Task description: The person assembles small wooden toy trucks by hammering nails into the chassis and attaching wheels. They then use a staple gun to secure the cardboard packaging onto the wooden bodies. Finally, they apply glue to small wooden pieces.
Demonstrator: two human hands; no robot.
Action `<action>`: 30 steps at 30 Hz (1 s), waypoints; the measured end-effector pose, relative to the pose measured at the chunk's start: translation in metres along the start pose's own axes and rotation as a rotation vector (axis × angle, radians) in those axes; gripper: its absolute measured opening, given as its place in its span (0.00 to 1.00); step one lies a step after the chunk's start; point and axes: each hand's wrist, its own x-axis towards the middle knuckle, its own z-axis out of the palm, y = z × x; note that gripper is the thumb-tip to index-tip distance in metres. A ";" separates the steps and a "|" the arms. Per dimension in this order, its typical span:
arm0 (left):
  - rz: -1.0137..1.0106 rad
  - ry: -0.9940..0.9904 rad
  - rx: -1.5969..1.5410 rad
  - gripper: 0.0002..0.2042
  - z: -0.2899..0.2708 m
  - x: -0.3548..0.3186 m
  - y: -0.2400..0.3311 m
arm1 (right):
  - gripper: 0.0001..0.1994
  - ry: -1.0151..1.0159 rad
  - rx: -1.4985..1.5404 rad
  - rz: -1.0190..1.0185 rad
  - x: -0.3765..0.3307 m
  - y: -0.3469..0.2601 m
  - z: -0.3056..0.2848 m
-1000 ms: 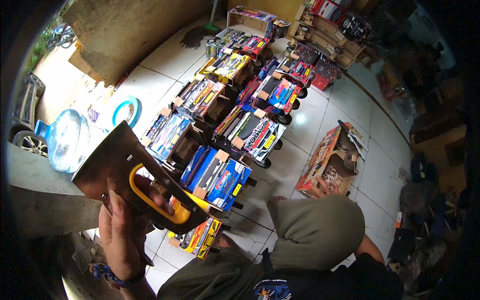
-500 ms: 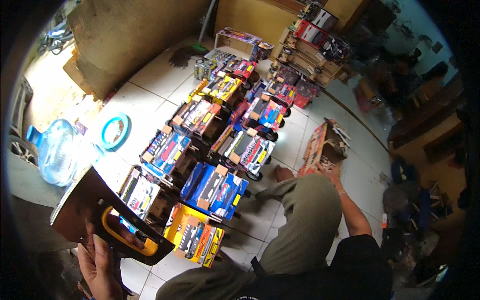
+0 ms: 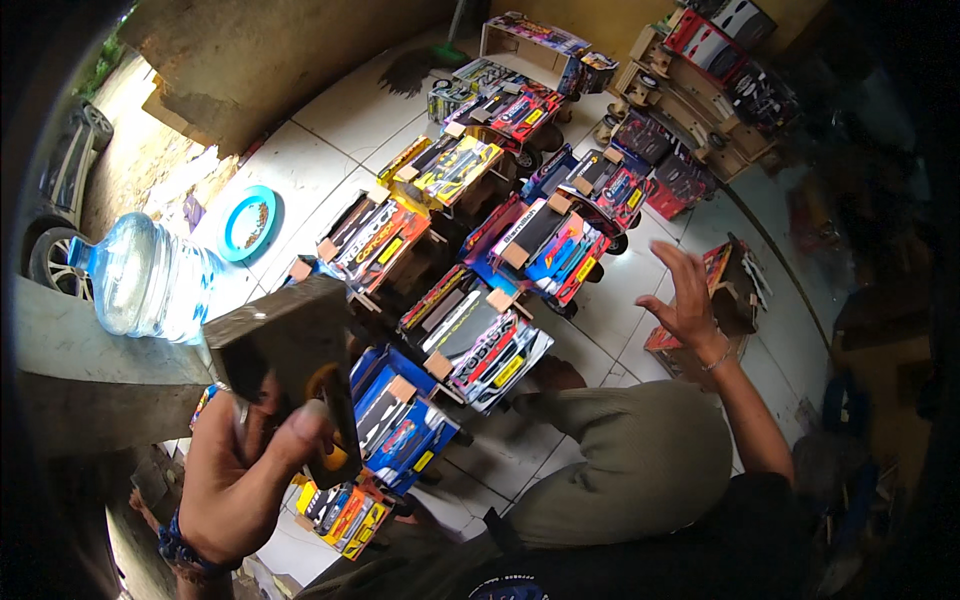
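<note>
Left grip (image 3: 240,470) closed around the yellow handle (image 3: 330,400) of a dark brown board-like tool (image 3: 285,345), thumb pressed over its lower edge, held up at lower left over the nearest toy trucks. Right grip (image 3: 690,300) wide, fingers spread, holding nothing — raised in the air beside a red and brown carton (image 3: 735,290). Just beyond the tool, a blue boxy toy truck (image 3: 400,425), then a yellow and red one (image 3: 345,510) below it; further out, two rows of many-coloured toy trucks (image 3: 500,230) with striped and lettered panels, running toward the far wall. White tiled floor (image 3: 310,170) underneath; clear water bottle (image 3: 150,280) and turquoise ring (image 3: 248,222) at left. Compared with half a second ago — tool lifted higher and turned edge-on, right grip newly in view.
</note>
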 end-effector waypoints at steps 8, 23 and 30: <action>0.233 -0.209 0.657 0.18 0.084 0.065 0.055 | 0.58 -0.285 0.198 -0.574 0.163 -0.011 -0.031; -0.241 -0.305 0.846 0.19 0.195 0.160 0.108 | 0.51 -0.357 0.564 -0.734 0.184 0.036 0.031; -0.273 -0.286 0.884 0.25 0.212 0.171 0.110 | 0.48 -0.377 0.601 -0.716 0.181 0.037 0.036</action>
